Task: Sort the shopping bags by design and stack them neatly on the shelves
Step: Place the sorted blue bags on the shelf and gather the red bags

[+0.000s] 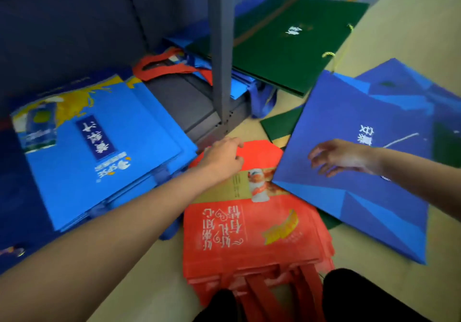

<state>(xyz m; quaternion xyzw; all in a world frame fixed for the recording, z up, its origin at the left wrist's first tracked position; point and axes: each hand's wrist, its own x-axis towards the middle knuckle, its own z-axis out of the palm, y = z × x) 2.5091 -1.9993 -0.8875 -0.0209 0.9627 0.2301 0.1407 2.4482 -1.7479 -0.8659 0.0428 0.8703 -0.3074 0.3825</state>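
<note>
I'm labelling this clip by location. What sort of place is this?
Probably a shop stockroom or storage corner: dark metal shelving rises from a bare floor, with flat stacks of printed shopping bags spread around.

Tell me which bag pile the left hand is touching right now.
The red pile on the floor in the middle: the left hand rests on its far edge. The light blue pile lies left of it, untouched; the right hand hovers over the dark blue bag.

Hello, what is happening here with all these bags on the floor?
A person is sorting flat shopping bags by design. The left hand rests on the far edge of the red bag stack on the floor; the right hand hovers open over the dark blue bag. Light blue bags lie on the low shelf; green bags lie farther back.
</note>
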